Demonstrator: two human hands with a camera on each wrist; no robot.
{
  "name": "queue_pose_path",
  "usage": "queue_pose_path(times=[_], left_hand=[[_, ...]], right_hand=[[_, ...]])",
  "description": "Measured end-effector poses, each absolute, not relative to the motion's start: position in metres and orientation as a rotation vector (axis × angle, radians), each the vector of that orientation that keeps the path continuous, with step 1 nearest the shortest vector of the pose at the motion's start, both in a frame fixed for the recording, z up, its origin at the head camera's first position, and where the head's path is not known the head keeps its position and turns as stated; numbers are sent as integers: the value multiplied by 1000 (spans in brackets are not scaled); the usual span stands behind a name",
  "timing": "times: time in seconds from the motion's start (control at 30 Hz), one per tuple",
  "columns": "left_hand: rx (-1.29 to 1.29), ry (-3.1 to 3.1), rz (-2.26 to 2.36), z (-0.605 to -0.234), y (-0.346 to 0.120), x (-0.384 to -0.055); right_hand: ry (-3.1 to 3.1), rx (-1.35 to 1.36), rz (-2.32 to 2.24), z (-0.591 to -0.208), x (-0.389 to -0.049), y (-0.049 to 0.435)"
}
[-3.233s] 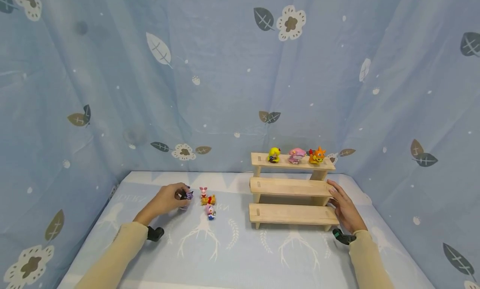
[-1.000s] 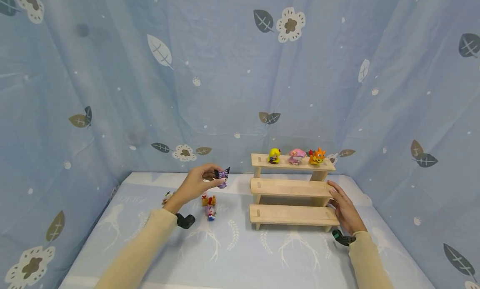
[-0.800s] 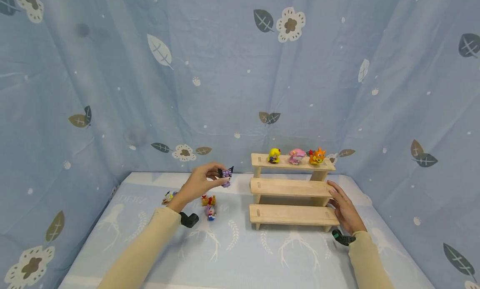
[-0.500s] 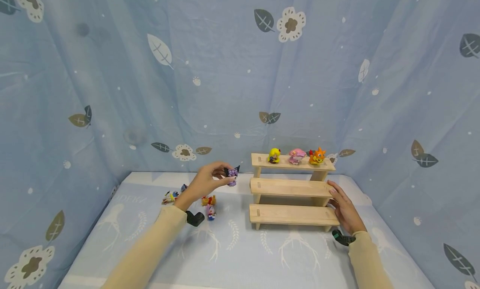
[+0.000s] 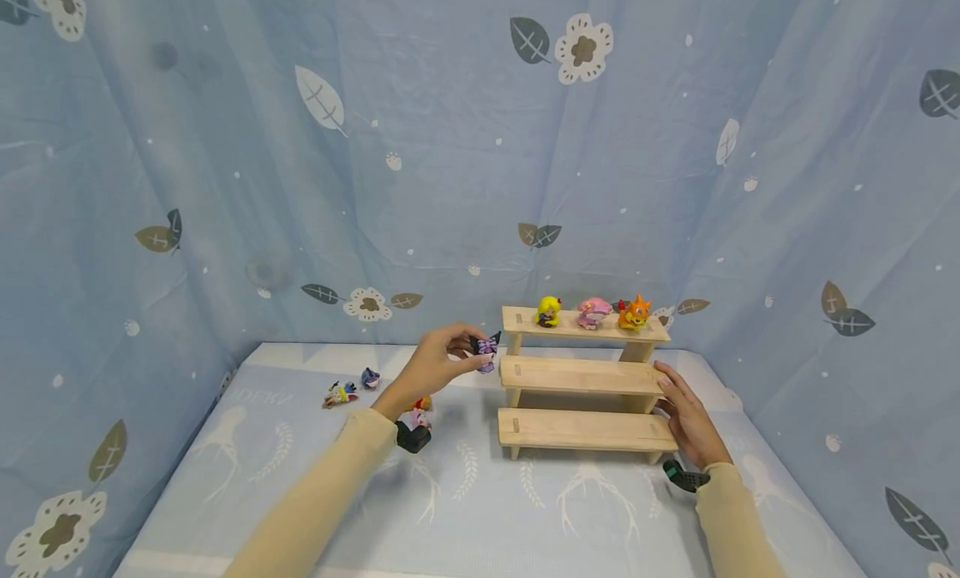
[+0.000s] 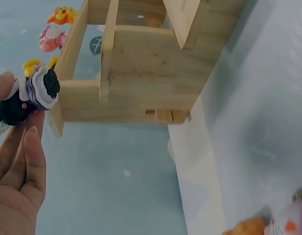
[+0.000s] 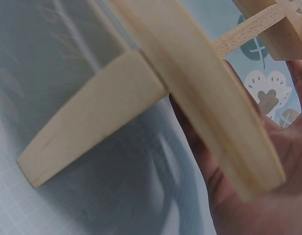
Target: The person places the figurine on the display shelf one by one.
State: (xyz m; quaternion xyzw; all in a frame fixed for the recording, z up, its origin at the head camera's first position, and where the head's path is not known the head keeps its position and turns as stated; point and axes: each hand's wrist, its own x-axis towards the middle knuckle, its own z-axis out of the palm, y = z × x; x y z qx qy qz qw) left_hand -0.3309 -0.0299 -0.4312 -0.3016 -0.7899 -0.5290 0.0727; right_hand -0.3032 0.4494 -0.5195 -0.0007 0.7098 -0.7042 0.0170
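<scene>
A three-step wooden display stand (image 5: 585, 428) stands on the table. My left hand (image 5: 442, 363) pinches a small purple-and-black figurine (image 5: 487, 351) with pointed black ears, raised just off the left end of the middle step. In the left wrist view, thumb and fingers are on opposite sides of this figurine (image 6: 31, 95). My right hand (image 5: 688, 416) holds the stand's right end, fingertips at the middle step; the right wrist view has the hand (image 7: 258, 196) around a board end (image 7: 229, 132). The top step bears a yellow-haired figurine (image 5: 548, 311), a pink one (image 5: 594, 311) and an orange one (image 5: 634, 312).
Left of the stand, a blue figurine (image 5: 371, 379) and a small cluster of coloured figurines (image 5: 341, 394) lie on the table (image 5: 480, 511). A pink-and-white figurine (image 5: 420, 417) is partly hidden by the left wrist. A patterned blue curtain (image 5: 450, 161) hangs behind.
My left hand has picked up the purple-and-black figurine from the table's left side and carried it up and rightward to the stand. My right hand has stayed at the stand's right end.
</scene>
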Motion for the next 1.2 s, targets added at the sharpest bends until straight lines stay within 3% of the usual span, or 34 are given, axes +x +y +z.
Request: queue_pose_path(times=[0.23, 1.2], left_hand=[[-1003, -2367, -1603, -435, -11, -333], [-1001, -2360, -1634, -448, 54, -346]], right_hand=[[2202, -2, -2200, -519, -301, 449], [2187, 32, -2239, -520, -302, 448]])
